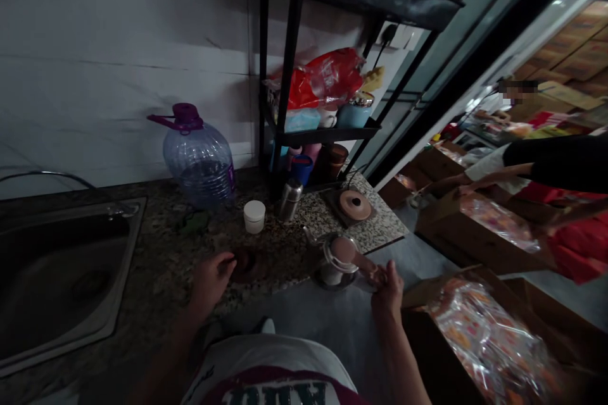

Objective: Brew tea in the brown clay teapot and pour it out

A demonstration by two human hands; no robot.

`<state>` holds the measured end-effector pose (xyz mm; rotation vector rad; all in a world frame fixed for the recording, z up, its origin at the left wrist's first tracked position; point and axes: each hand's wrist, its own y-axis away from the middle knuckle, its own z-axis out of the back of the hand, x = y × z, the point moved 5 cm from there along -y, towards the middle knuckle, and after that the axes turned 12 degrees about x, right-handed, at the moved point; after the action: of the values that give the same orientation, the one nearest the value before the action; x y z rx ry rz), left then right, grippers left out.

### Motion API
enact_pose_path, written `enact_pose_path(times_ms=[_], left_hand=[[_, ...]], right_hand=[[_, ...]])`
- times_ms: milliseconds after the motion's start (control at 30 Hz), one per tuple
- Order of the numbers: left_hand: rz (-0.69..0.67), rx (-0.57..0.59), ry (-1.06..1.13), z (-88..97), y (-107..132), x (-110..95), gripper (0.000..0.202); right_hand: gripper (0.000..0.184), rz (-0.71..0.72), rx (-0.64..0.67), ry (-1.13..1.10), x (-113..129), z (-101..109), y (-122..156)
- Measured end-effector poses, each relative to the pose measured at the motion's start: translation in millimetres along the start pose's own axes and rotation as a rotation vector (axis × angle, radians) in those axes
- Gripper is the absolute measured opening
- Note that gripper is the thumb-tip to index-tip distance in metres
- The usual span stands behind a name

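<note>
gripping kettle (331, 276) by handle (367, 267) w/ r hand (389, 291); holding l hand (210, 281) nr brn round item (251, 264), can't tell if grasped.

The kettle (331, 274) is shining in smooth metal, while left of it the jug (199, 168) is showing glossy, see-through plastic.

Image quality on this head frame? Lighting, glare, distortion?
Head view: dim overall, the sink in deep shadow; head view: glare on the plastic-wrapped packs at lower right, highlights on the metal kettle; head view: door frame slants, camera tilt or lens distortion, can't tell which.
</note>
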<state>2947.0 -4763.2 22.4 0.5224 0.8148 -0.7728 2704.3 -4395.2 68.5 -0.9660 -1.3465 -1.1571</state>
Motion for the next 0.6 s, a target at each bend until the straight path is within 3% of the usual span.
enact_pose_path(times_ms=[167, 333, 500, 600], left_hand=[[-0.073, 0.142, -0.384, -20.0, -15, -16, 0.021], [-0.119, 0.211, -0.682, -33.7, -15, -34, 0.020], [-0.158, 0.207, -0.796, -39.2, -20, -64, 0.020], [-0.264, 0.372, -0.762, -69.7, -40, -89, 0.018]], right_hand=[[0.056, 0.058, -0.242, 0.000, 2, 28, -8], [0.056, 0.044, -0.369, -0.066, -21, 33, -20], [0.060, 0.007, -0.485, -0.150, -51, 32, -30], [0.060, -0.014, -0.487, -0.175, -60, 28, -34]])
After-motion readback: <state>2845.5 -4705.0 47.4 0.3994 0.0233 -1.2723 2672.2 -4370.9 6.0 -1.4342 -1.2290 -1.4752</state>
